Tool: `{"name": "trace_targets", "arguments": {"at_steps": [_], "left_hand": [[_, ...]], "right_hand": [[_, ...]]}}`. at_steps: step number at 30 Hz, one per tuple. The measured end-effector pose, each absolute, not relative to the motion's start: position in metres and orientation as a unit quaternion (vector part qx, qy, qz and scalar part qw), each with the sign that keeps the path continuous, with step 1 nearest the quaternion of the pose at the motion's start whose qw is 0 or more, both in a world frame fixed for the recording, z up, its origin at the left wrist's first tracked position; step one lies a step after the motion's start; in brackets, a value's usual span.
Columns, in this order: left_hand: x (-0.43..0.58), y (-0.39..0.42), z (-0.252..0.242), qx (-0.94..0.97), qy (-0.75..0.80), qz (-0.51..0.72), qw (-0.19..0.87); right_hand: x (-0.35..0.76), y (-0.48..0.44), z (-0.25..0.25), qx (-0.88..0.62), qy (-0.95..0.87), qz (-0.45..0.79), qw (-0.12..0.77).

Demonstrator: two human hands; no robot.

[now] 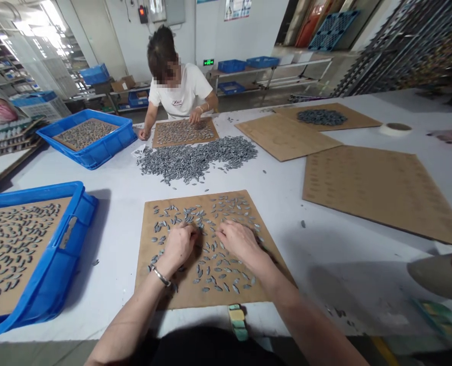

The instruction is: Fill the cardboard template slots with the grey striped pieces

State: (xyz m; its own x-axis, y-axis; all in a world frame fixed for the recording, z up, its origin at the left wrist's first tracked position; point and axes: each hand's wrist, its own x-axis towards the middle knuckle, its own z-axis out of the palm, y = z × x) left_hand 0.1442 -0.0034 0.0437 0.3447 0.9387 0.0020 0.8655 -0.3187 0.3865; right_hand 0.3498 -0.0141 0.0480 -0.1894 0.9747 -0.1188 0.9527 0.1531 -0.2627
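Both forearms reached forward from the lower edge of the view, and the hands met over the middle of a brown board (160, 292) that lay flat on the white worktop (115, 239) straight ahead of the person. The left hand (180, 245), with a bracelet (160, 276) on its wrist, was knuckles up with its fingers curled under, tips down among the small grey pieces (214, 265) scattered over the board; whether they pinched one I cannot tell. The right hand (240, 239) lay flatter, its fingers close together and lightly bent, tips resting on the pieces. Beyond the board sat a loose heap (195, 158) of the same pieces. A blue crate (71, 236) holding another filled board stood at the left, and bare boards (378, 188) lay to the right. Across the worktop a co-worker (180, 89) bent over a further board, with shelving behind.
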Motion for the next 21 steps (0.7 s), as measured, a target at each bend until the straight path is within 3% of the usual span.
{"name": "trace_targets", "arguments": {"at_steps": [13, 21], "left_hand": [[0.177, 0.013, 0.036, 0.843, 0.514, 0.029, 0.155], [0.171, 0.013, 0.038, 0.828, 0.524, 0.062, 0.190]], "right_hand": [[0.353, 0.023, 0.046, -0.574, -0.806, 0.141, -0.014], [0.382, 0.039, 0.057, -0.606, -0.783, 0.137, 0.039]]}}
